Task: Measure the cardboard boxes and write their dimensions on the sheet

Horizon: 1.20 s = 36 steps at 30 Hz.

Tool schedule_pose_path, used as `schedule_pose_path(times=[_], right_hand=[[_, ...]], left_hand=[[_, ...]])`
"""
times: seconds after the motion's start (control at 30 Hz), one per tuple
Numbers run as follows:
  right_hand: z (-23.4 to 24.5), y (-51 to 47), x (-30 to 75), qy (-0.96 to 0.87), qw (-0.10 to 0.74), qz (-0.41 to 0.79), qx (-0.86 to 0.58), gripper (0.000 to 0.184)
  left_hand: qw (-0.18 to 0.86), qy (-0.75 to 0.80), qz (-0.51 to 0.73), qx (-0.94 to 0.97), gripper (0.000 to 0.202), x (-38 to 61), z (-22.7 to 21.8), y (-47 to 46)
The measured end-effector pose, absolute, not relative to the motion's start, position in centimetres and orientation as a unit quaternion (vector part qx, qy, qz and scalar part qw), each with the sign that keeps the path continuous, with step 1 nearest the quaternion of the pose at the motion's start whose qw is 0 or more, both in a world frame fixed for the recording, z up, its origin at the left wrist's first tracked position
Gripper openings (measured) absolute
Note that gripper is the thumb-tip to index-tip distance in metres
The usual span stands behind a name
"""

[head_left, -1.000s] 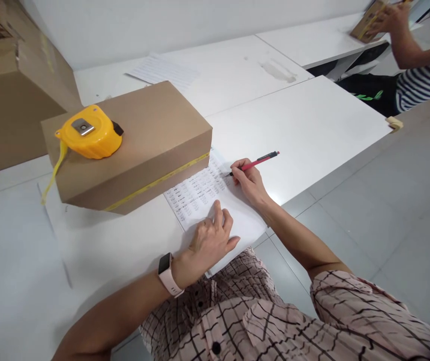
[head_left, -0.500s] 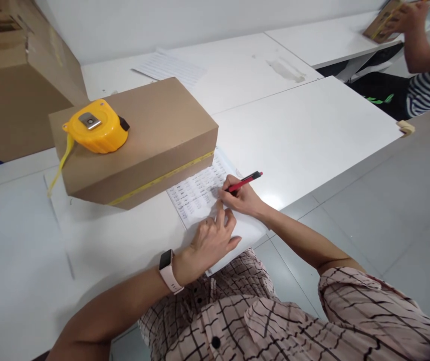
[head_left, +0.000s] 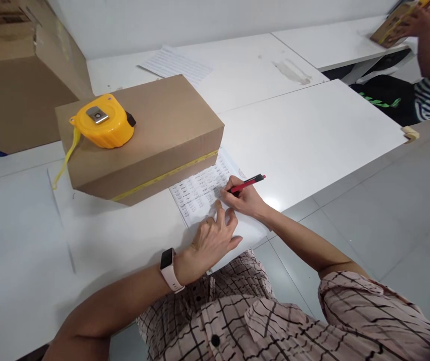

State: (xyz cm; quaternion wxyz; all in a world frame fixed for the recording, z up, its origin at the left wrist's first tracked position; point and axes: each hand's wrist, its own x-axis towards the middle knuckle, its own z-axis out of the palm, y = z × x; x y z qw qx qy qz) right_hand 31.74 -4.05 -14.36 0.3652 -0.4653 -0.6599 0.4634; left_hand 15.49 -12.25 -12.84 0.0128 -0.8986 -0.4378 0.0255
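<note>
A red and black pen [head_left: 248, 183] is pinched in my right hand [head_left: 243, 200], its writing end down at the paper. Rows of handwriting fill the upper part of that sheet of paper [head_left: 196, 193]. My left hand [head_left: 213, 238] lies on the lower part of the sheet, fingers apart, with the index fingertip close to my right hand. Just beyond the paper stands a closed cardboard box [head_left: 155, 130], a yellow strip along its near side. On top of the box sits a yellow tape measure [head_left: 105, 123] with a yellow strap hanging over the edge.
A larger cardboard box [head_left: 19, 95] stands at the far left. Another written sheet [head_left: 177, 65] lies near the wall on the white table [head_left: 286, 135]. At the far right, a co-worker's hand [head_left: 421, 25] holds a small cardboard box [head_left: 391, 30].
The view has shifted slightly, so the box and tape measure appear a little further right. My hands keep nearly the same pose on the paper. The co-worker's hand has moved slightly.
</note>
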Motion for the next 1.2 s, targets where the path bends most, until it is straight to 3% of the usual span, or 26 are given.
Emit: schedule_pose_path(times=[1.2], right_hand=[[-14.61, -3.89, 31.91, -0.666, 0.364, 0.453, -0.467, 0.029]], left_hand=[[0.031, -0.432, 0.036, -0.901, 0.067, 15.54, -12.63, -12.16]])
